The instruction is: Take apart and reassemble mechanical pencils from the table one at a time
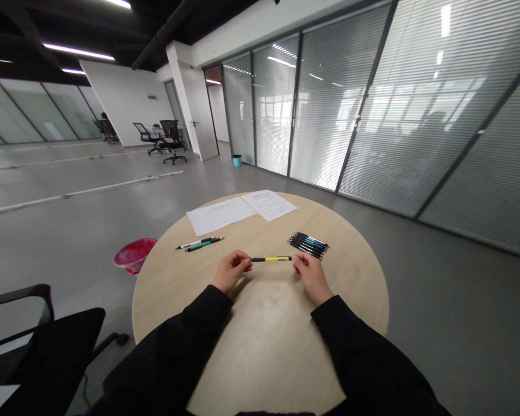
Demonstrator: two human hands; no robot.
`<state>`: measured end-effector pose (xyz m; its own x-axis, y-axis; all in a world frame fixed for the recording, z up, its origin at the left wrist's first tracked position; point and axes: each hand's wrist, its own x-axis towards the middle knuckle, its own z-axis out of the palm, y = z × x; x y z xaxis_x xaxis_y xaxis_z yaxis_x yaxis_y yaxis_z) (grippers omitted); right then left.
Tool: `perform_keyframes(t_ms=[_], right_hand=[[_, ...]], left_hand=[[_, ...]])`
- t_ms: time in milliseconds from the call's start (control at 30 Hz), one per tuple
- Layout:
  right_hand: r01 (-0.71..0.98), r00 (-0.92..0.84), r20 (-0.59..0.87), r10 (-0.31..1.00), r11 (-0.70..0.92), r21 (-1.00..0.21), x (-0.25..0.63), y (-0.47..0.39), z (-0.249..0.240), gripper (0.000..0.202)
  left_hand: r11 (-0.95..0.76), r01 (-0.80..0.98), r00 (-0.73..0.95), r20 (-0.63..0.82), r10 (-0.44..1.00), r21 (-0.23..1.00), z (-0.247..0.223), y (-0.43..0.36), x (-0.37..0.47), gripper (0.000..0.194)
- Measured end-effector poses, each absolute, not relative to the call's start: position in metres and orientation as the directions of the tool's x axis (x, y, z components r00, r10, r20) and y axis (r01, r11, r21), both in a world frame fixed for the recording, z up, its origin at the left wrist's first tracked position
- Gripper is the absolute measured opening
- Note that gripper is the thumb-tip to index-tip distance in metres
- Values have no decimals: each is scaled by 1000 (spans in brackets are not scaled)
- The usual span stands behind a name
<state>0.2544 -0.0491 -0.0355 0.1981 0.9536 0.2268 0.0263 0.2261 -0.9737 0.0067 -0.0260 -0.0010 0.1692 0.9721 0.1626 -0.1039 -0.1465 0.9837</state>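
A yellow and black pen lies level between my two hands, a little above the round table. My left hand pinches its black left end. At the other end, the closed fingertips of my right hand hold the black tip. Just beyond my right hand is a row of several dark pens lying side by side, some with blue or green parts. To the left, past my left hand, rest a white and black pen and a green and black pen, almost parallel.
Two printed sheets, a left paper and a right paper, lie at the table's far side. A red-lined bin stands on the floor at left, near a black chair. Glass partitions run along the right.
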Motion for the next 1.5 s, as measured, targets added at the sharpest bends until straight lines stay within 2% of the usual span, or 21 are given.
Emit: perform_keyframes(t_ms=[533,900,967,1167,1500], right_hand=[[103,200,252,947,236,-966,254,-52,-29,34],[-7,227,201,953,208,-978,251,-51,-32,35],[24,211,217,953,216,-976,251,-51,-31,32],[257,116,337,934,300,-919,250,-56,-28,19],[373,23,366,931,331,-867,247,-65,-18,16]], left_hand=[[-132,-99,152,146,977,986,-1,-27,7,35],[-148,-87,162,161,974,985,2,-28,8,33],[-143,-89,162,156,974,986,2,-28,8,32],[-142,-96,146,156,977,985,-1,-27,7,32],[-117,-123,151,135,979,986,-1,-27,7,34]])
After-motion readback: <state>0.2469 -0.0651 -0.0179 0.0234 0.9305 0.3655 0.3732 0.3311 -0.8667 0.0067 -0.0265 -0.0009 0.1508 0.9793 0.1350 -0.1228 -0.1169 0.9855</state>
